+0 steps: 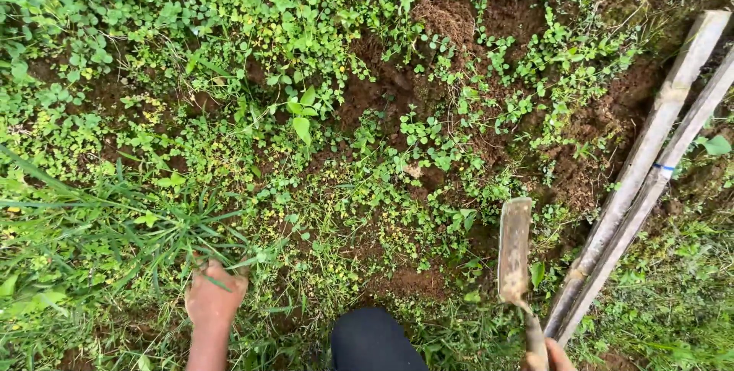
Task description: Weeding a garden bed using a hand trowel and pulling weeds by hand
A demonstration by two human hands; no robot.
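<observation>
My left hand (213, 297) is at the lower left, closed around the base of a tuft of long grass (145, 233) that fans out to the left. At the bottom right edge my right hand (556, 359) grips the handle of a flat, soil-caked metal digging blade (514, 250). The blade points up and away from me and hangs just above low green weeds (436, 149) and bare brown soil (413, 281). Only the fingertips of my right hand show.
Two weathered wooden slats (650, 164) run diagonally along the right side. Dense small-leaved weeds (153, 50) cover the upper left. Loose dug earth (451, 15) lies at the top centre. My dark-clothed knee (372, 340) is at the bottom middle.
</observation>
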